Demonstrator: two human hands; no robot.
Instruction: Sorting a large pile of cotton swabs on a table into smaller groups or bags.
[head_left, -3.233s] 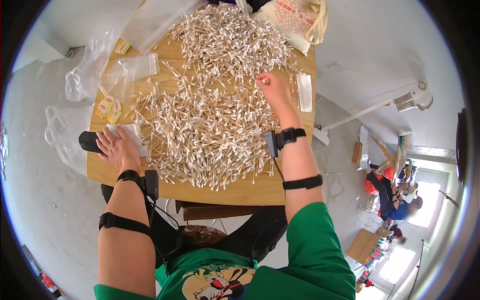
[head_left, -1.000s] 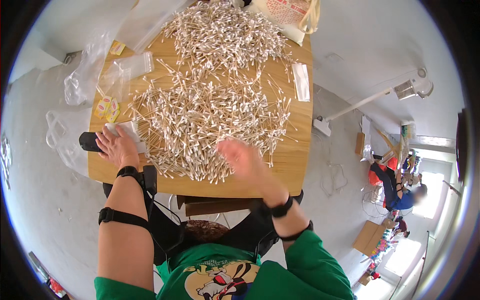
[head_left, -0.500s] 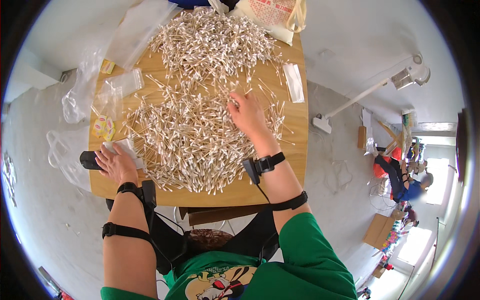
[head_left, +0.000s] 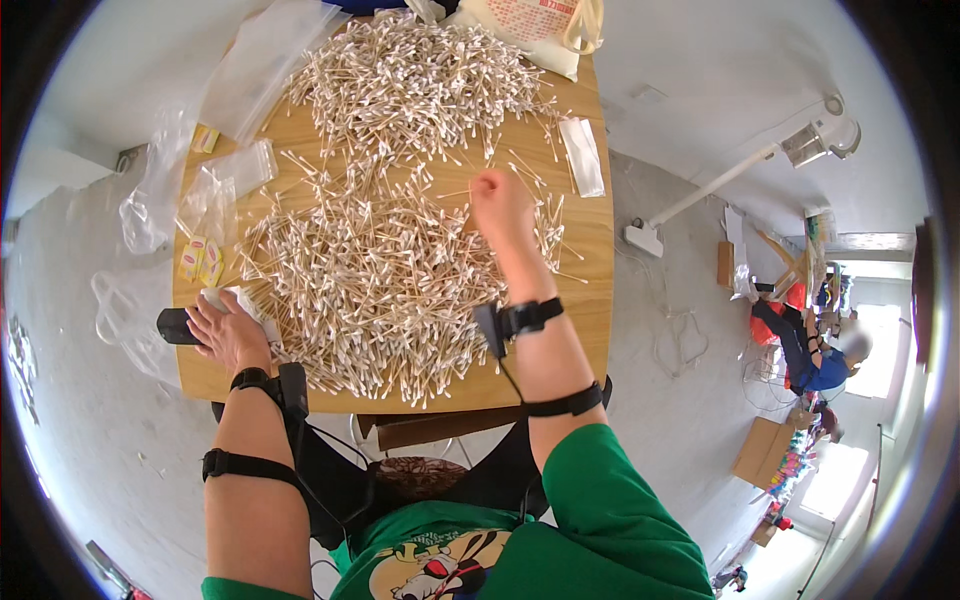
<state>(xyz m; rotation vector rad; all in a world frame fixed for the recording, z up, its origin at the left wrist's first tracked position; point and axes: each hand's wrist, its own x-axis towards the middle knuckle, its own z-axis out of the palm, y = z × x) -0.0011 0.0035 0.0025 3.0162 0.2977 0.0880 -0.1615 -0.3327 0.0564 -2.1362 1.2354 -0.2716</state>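
A large spread of cotton swabs [head_left: 380, 290] with wooden sticks and white tips covers the near half of the wooden table [head_left: 590, 330]. Over the far right part of this spread, my right hand [head_left: 502, 205] is curled closed, with a thin swab stick poking out at its left side. How many swabs lie inside the fist is hidden. My left hand [head_left: 233, 335] lies flat with fingers apart at the near left corner. Beneath it are a white packet [head_left: 262, 308], partly covered, and a black block-shaped object [head_left: 176, 326] that its fingertips reach.
A second swab heap [head_left: 410, 80] fills the far side, before a cream bag [head_left: 520, 30]. Clear plastic bags [head_left: 225, 180] and small yellow packets [head_left: 200, 260] lie along the left edge. A white packet [head_left: 582, 157] rests at the right. A white stand [head_left: 645, 238] is beyond the table.
My right hand has closed from loosely bent fingers into a fist, moving slightly away from me among the swabs. My left hand stays on the white packet.
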